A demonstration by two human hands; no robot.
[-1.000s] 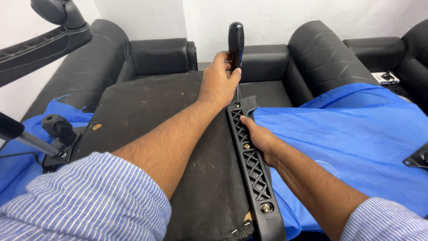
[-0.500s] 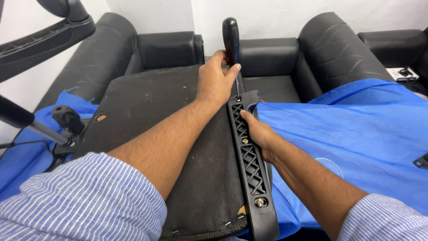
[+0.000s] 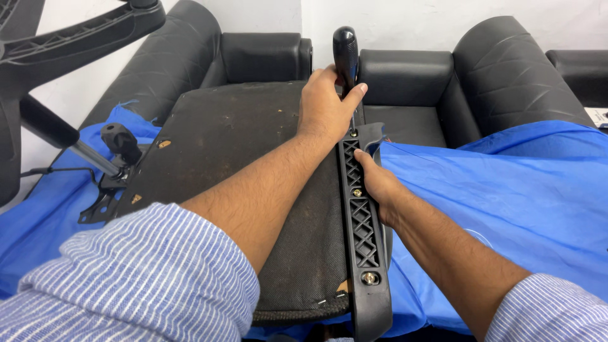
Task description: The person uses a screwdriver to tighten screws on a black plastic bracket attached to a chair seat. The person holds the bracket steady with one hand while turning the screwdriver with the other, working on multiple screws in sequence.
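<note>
Nearest the camera, a black lattice armrest bracket lies along the upturned chair seat base. At its three o'clock edge the right hand wraps fingers around it, steadying. Farther out, at twelve o'clock, the left hand grips a black-handled screwdriver upright on the bracket's far screw. This looks like screw-driving; the next move calls for firm downward pressure.

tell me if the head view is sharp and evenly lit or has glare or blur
Head view: sharp on the left hand, screwdriver handle and bracket; soft, even light, faint sheen on the black sofa; striped sleeve slightly soft, stretched by the wide lens.
</note>
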